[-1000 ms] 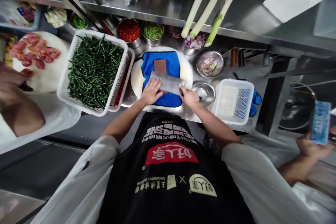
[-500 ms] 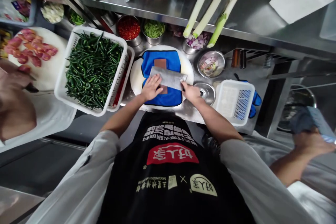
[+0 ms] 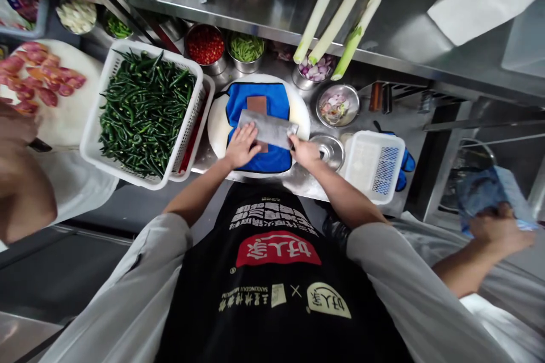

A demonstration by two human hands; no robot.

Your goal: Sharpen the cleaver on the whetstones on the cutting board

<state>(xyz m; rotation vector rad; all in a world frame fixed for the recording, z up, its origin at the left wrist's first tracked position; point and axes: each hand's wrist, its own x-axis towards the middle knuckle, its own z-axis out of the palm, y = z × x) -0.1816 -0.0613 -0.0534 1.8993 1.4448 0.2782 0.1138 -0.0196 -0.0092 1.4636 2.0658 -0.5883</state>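
Note:
A cleaver (image 3: 272, 129) lies across a brown sharpening stone (image 3: 256, 104), its broad blade covering the stone's middle. Beneath the stone is a blue cloth (image 3: 279, 160) with dark edging, spread over a round white cutting board (image 3: 301, 110). My left hand (image 3: 242, 146) rests on the blade's left part, fingers stretched out and pressing flat. At the blade's right end, my right hand (image 3: 305, 151) is closed around the handle, which the fingers mostly hide.
A white basket (image 3: 87, 144) of green chilies stands left. Bowls of red chilies (image 3: 205, 45), green slices (image 3: 246, 48) and purple onion (image 3: 315, 69) line the back. Leeks (image 3: 346, 52) overhang the shelf. Right are a white basket (image 3: 356, 178) and a co-worker's hand (image 3: 498, 232); another co-worker's hand (image 3: 17, 127) is left.
The view has shifted slightly, moving the scene left. My hands keep their hold, and the cleaver seems barely moved on the stone. The right co-worker's hand and the bluish item in it have moved.

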